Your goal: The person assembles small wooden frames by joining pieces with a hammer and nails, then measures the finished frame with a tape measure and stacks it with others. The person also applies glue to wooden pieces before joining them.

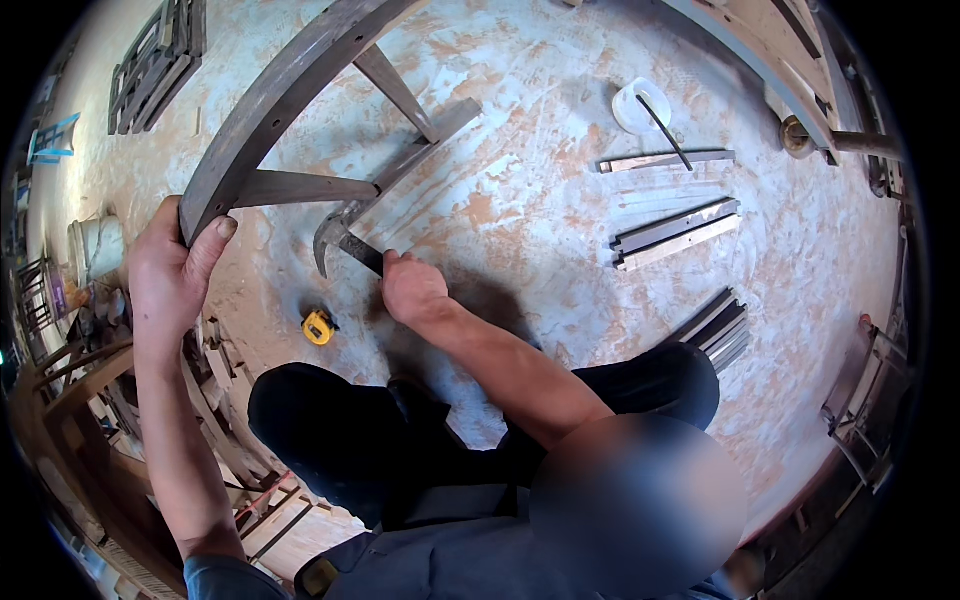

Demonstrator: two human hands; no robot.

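Note:
My left hand (172, 268) is wrapped round the near end of a long dark wooden beam (268, 125), with the thumb on its side. Two short wooden crosspieces (300, 188) join that beam to a lower rail (458, 120), making a ladder-like frame. In my right hand (415, 288) is the dark handle of a claw hammer (345, 238). The hammer's head is beside the near end of the lower rail, by the joint with the nearer crosspiece. Whether the head touches the wood I cannot tell.
A yellow tape measure (319, 327) lies left of my right hand. On the floor to the right are a white tub (641, 106) with a dark stick across it, loose wooden strips (675, 235) and a stack of slats (715, 330). Chair-like wooden parts (90, 385) crowd the left.

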